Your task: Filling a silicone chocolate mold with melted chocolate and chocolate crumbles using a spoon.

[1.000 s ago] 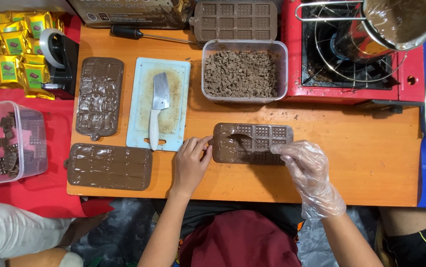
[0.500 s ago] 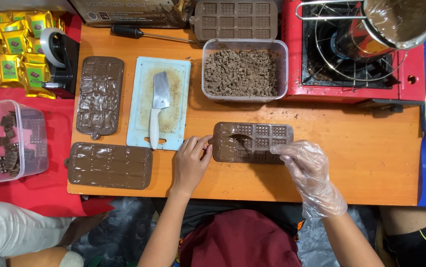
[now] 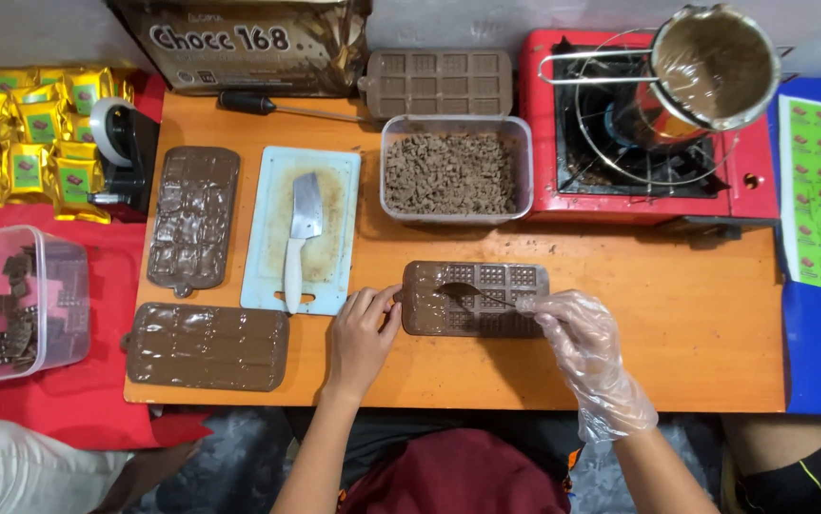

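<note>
A brown chocolate mould (image 3: 505, 281) lies on the orange table (image 3: 677, 324) in front of me, its left cells filled with melted chocolate. My left hand (image 3: 361, 338) is bare and presses its fingertips against the mould's left edge. My right hand (image 3: 583, 333), in a clear plastic glove, holds a small spoon (image 3: 467, 291) whose bowl rests over the mould's left half.
A clear tub of chopped chocolate (image 3: 455, 171) and an empty mould (image 3: 439, 84) stand behind. A red gas stove (image 3: 639, 143) carries a pot of melted chocolate (image 3: 715, 57). To the left are a cutting board with a cleaver (image 3: 301, 224), two filled moulds (image 3: 207, 347) and a plastic box (image 3: 10, 305).
</note>
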